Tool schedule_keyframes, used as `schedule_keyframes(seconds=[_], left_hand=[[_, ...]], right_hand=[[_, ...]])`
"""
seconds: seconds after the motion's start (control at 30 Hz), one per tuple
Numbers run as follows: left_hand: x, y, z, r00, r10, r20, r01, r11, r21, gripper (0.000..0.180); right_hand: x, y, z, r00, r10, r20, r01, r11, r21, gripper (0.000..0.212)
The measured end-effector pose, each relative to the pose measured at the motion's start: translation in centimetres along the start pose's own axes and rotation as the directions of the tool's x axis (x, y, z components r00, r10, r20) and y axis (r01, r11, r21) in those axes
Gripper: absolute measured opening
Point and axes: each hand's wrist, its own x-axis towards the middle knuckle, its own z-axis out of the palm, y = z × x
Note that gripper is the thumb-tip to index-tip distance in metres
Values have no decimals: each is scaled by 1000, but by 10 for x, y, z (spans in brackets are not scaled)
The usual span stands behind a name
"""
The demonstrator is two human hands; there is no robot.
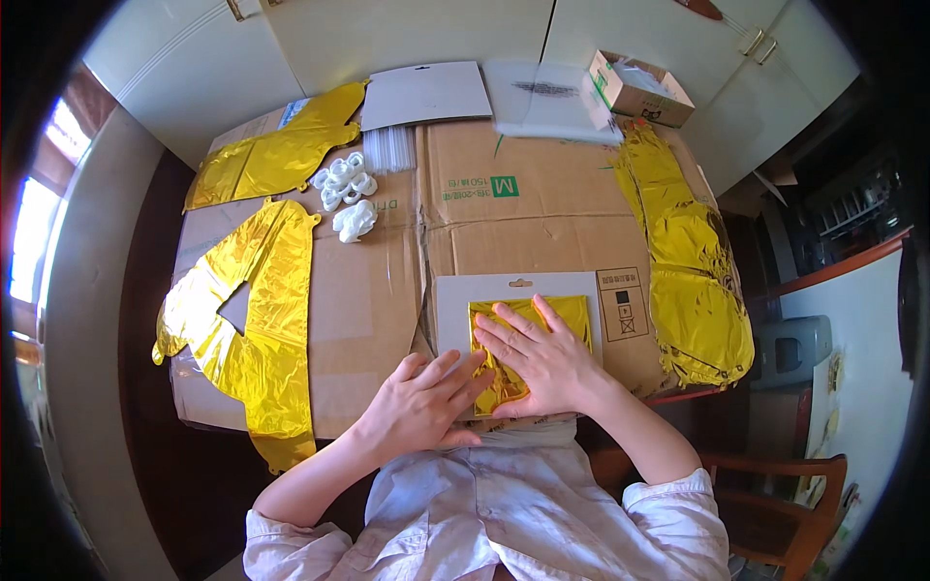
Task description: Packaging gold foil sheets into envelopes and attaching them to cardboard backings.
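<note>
A folded gold foil balloon [499, 380] lies as a neat rectangle on a white backing card [453, 315] with a hang hole at its top. My right hand [550, 366] rests flat on the folded foil, fingers spread. At the foil's lower left edge is my left hand [418, 402], fingers apart and slightly bent, its fingertips close to the foil; whether they touch it I cannot tell. To the left, a flat gold foil balloon [276, 315] with a dark gap in it hangs partly over the near edge.
Flattened cardboard [528, 242] covers the table. Another gold balloon [276, 160] lies far left, more gold foil [683, 261] at right. White ribbon coils [341, 182], clear straws [390, 150], white cards [426, 94], clear plastic bags [547, 102] and a small carton [644, 92] sit toward the back.
</note>
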Motion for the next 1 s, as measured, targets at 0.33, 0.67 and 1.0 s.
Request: schedule_keyframes(seconds=[0.33,0.67,1.0], left_hand=[[17,-3,9,991,-110,-77,120,983,137,71],[36,-15,3,991,-123,-48,129,979,159,95],[37,-13,2,989,-145,15,141,977,160,108]], right_hand=[[-1,0,0,999,20,32,-17,997,-80,108],[0,-1,-1,997,28,67,-21,995,-100,112],[-19,7,0,990,136,-26,-139,980,-145,114]])
